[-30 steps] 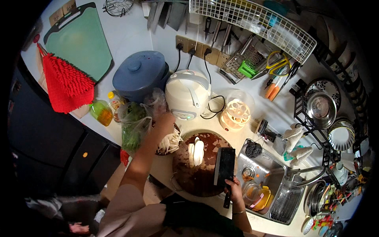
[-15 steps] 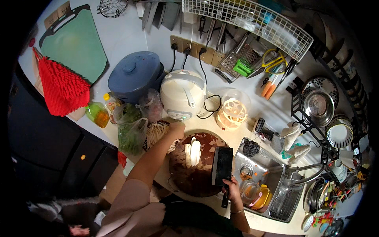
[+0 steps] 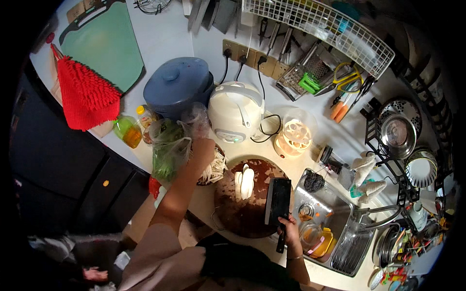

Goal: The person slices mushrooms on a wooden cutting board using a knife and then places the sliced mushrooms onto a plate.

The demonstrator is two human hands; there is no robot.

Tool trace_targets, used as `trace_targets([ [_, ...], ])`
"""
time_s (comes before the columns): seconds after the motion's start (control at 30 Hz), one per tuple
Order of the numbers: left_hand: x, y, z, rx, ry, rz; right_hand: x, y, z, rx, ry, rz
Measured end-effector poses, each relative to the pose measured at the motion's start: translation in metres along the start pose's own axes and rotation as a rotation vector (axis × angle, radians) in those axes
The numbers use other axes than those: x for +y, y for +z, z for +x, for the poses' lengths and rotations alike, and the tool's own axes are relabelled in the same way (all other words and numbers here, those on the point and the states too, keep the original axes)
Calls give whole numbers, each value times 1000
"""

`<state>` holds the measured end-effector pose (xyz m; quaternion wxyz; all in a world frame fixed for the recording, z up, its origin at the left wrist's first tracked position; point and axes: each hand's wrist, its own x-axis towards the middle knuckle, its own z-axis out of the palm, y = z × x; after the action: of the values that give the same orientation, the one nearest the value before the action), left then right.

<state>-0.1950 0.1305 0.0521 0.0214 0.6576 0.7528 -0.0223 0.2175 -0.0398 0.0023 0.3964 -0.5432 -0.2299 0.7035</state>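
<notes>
My right hand is wrapped round the dark handle of a cleaver. The cleaver's broad blade lies over the right side of a round brown chopping board. White, long slices of a pale vegetable rest in an overlapping stack near the board's upper middle. My left hand reaches over a container of pale cut strips, left of the board. It is at the lower edge of a clear plastic bag; its fingers are hidden, so whether it grips the bag does not show.
A bag of green vegetables stands left of my forearm. Behind are a blue lidded pot, a white rice cooker and an egg steamer. To the right sits a metal sink holding a yellow container.
My left hand has moved from beside the board's upper left edge, leftward over the strips to the clear bag. The cleaver stays in my right hand. The view has shifted slightly.
</notes>
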Motion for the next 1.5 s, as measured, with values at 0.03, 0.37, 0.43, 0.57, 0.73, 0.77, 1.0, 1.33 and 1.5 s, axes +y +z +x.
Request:
trace_targets([
  [0.03,10,3,-5,32,65,22,1,-1,1,3,-10,4],
  [0.37,6,75,-56,277,672,-148,6,-1,4,43,-16,-4],
  [0.43,-7,74,-62,282,691,-127,7,-3,5,44,-5,28],
  [0.57,-29,84,-62,378,748,-71,7,-1,5,33,-26,21],
  [0.73,-36,92,-66,457,696,-241,8,-4,6,1,-47,-9],
  [0.77,-34,87,-68,454,692,-273,8,-4,6,6,-49,-11],
  [1.0,-12,44,-77,481,592,-414,7,-2,4,-5,-61,-2],
  [1.33,118,48,-81,227,139,-580,2,1,-6,7,-76,-44],
  [1.5,123,36,-87,232,101,-707,-9,-7,-34,27,-119,-190],
])
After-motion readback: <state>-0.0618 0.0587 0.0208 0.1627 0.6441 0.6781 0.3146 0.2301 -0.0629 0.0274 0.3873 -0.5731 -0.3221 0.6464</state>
